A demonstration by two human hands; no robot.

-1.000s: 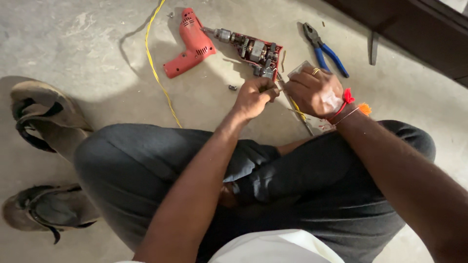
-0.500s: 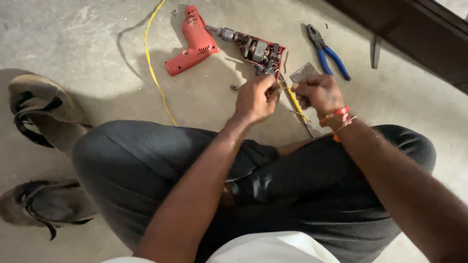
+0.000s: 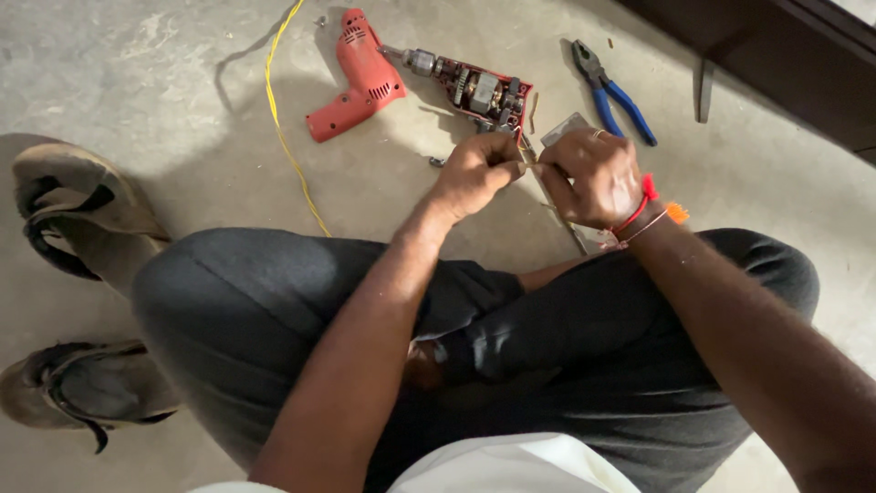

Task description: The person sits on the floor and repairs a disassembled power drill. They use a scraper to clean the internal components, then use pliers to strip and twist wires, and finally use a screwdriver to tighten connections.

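Observation:
I sit cross-legged on a concrete floor. My left hand (image 3: 474, 173) and my right hand (image 3: 589, 178) meet just in front of an opened drill body (image 3: 479, 91), whose motor and wiring are exposed. Both hands pinch a thin yellowish wire (image 3: 527, 159) that comes from the drill. Only a short piece of it shows between the fingertips. The loose red housing half (image 3: 356, 78) lies to the left of the drill body. My right wrist wears a red thread band.
Blue-handled pliers (image 3: 613, 91) lie beyond my right hand, and a grey flat piece (image 3: 566, 128) is partly under it. A yellow cable (image 3: 287, 137) runs across the floor. Two worn sandals (image 3: 78, 215) (image 3: 82, 388) are at the left. Dark furniture (image 3: 776, 55) stands at the top right.
My hands have drawn closer together over the wire. The longer stretch of yellow wire seen between them half a second ago is now mostly covered by my fingers.

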